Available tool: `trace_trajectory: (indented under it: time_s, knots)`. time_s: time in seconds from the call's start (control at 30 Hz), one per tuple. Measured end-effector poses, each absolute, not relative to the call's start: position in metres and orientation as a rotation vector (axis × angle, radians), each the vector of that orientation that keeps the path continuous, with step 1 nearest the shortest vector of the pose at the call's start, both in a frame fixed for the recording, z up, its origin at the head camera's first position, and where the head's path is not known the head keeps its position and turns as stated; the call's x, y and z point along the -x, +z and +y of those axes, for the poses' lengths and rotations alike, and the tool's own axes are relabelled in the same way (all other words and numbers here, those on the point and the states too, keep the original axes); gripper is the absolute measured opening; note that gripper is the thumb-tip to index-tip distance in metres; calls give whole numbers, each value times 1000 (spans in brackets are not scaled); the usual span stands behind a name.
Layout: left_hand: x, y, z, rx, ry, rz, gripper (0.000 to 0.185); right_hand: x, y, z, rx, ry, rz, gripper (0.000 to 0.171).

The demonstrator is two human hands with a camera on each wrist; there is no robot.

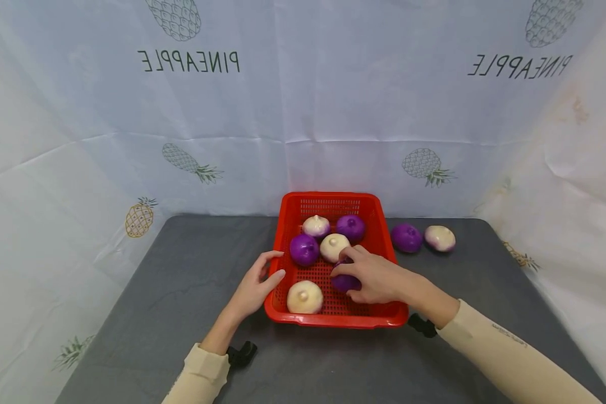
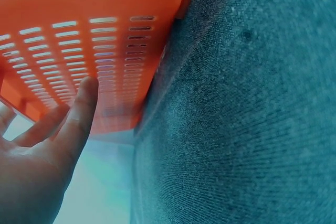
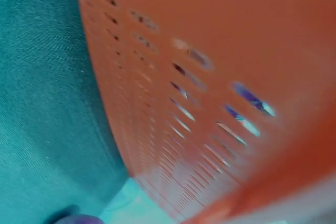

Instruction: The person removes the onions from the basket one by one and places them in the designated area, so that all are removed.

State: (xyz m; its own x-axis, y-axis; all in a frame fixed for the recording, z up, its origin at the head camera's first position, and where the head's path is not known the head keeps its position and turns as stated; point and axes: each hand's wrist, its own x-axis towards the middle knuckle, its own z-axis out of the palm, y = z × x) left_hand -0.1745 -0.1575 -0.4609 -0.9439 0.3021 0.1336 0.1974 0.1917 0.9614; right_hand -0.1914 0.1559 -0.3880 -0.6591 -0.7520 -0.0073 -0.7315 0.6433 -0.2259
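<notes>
A red plastic basket with slotted walls holds several turnips, some showing purple tops and some showing white root ends. In the basket's right half, my right hand grips a purple turnip from above, fingers and thumb curled around it. My left hand is at the basket's left rim, thumb and fingers spread and loosely bent, holding nothing. The left wrist view shows those fingers beside the slotted wall. A white turnip lies at the front left inside. The right wrist view hides the right hand behind the basket's wall.
On the grey table, right of the basket, lie a purple turnip and a white-and-purple turnip. A pineapple-printed curtain hangs behind the table and along both sides.
</notes>
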Motion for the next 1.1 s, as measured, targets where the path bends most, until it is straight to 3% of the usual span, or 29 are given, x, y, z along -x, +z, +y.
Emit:
trace_trajectory:
  time_s: [0.47,1.1]
  knots:
    - [174,-458,-157,-520,1910,2310,51,177,-358,178,1305,-468,2893,46]
    - [173,-459,-157,-506,1898,2328,51,169,-351,226,1308,-556,3102,51]
